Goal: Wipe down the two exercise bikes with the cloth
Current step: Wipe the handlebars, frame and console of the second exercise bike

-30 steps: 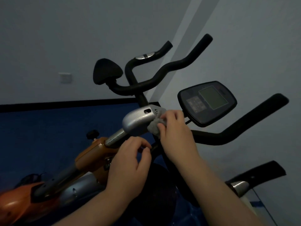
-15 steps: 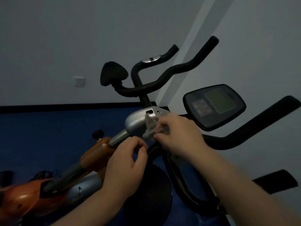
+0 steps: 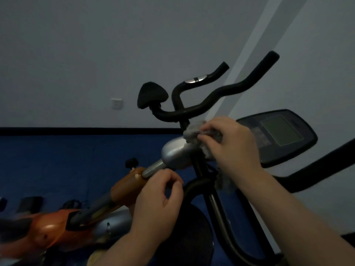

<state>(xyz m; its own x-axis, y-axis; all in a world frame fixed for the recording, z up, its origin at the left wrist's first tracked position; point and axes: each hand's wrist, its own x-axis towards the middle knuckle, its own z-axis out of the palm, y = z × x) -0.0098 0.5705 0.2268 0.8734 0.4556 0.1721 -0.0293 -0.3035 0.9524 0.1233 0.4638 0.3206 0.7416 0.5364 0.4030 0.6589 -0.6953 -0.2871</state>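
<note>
My right hand (image 3: 233, 144) grips a grey cloth (image 3: 194, 132) and presses it on the top right of the silver housing (image 3: 173, 154) of the orange bike (image 3: 126, 184). Part of the cloth hangs below my hand. My left hand (image 3: 159, 198) hovers just under the silver post, fingers curled, thumb and forefinger close together with nothing visibly in them. The second bike's black console (image 3: 284, 135) and black handlebar (image 3: 315, 173) lie to the right behind my right hand. The orange bike's black handlebars (image 3: 211, 98) rise behind the housing.
A black padded rest (image 3: 151, 95) sits left of the handlebars. A black knob (image 3: 131, 162) sticks up from the orange frame. A dark round flywheel cover (image 3: 192, 235) lies below my hands. A white wall socket (image 3: 116, 104) is on the wall, and blue floor mats (image 3: 57, 160) spread left.
My right hand has lifted the cloth from the housing's front edge up onto its top right end. The view has shifted left. My left hand stays under the post.
</note>
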